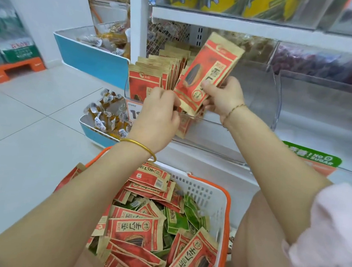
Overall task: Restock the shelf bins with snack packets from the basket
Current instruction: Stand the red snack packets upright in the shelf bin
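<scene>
1. Currently at the shelf: the right hand (223,95) sits at centre frame, thumb on the printed face and fingers behind. It pinches a small stack of red packets (208,69) by its lower end, tilted, above the clear bin (277,92).
2. Left hand (159,113), just left of it, has its fingers curled against the stack's lower corner and the standing row (154,73) in the bin. I cannot tell whether it pinches anything or only holds the row back.
3. Supply: the basket (227,201), bottom centre, is heaped with loose red packets (137,228) and some green packets (175,218).
4. Handling, my read: these are light, flat, paper-faced pouches. The skin flexes and the contents probably shift, but there is little to break. The faces look matt, yet I expect a stack to fan and slide apart if pinched at one corner.
5. Hold, my advice: grip across the short end, thumb opposed to fingers, with the stack squared. Feed it edge-down into the open space right of the row.
</scene>
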